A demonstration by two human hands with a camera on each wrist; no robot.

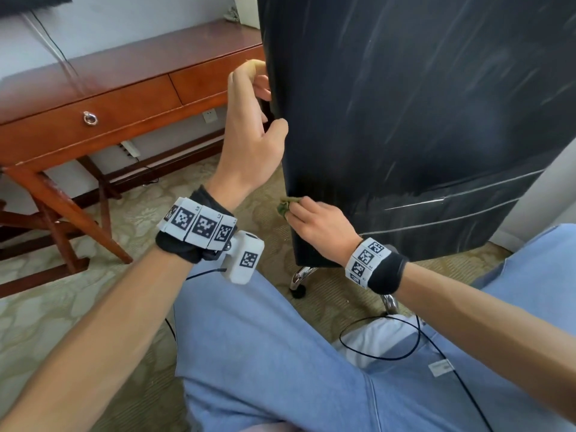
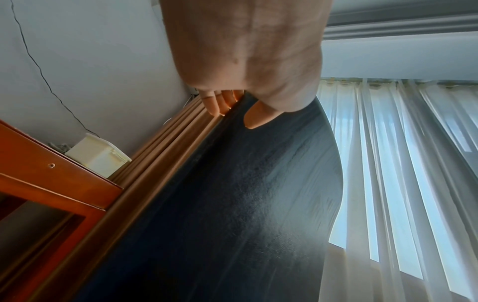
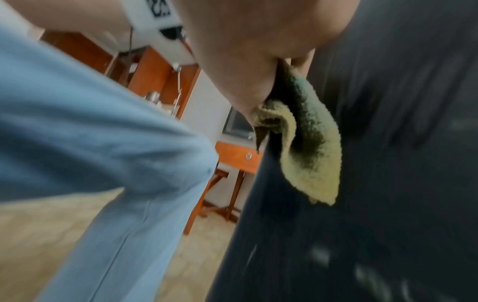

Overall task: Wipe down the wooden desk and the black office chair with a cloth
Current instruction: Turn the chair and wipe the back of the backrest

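The black office chair's backrest fills the upper right, streaked with pale marks. My left hand grips its left edge, fingers round the far side and thumb on the near face; the same grip shows in the left wrist view, hand on the chair. Lower down, my right hand holds a yellow-green cloth pressed against the backrest's lower left edge. In the right wrist view the cloth hangs from under my palm against the chair. The wooden desk stands at the left.
The desk has drawers with a ring pull and crossed legs on patterned carpet. Chrome chair base legs show below the backrest. My legs in blue trousers fill the foreground. Sheer curtains hang behind the chair.
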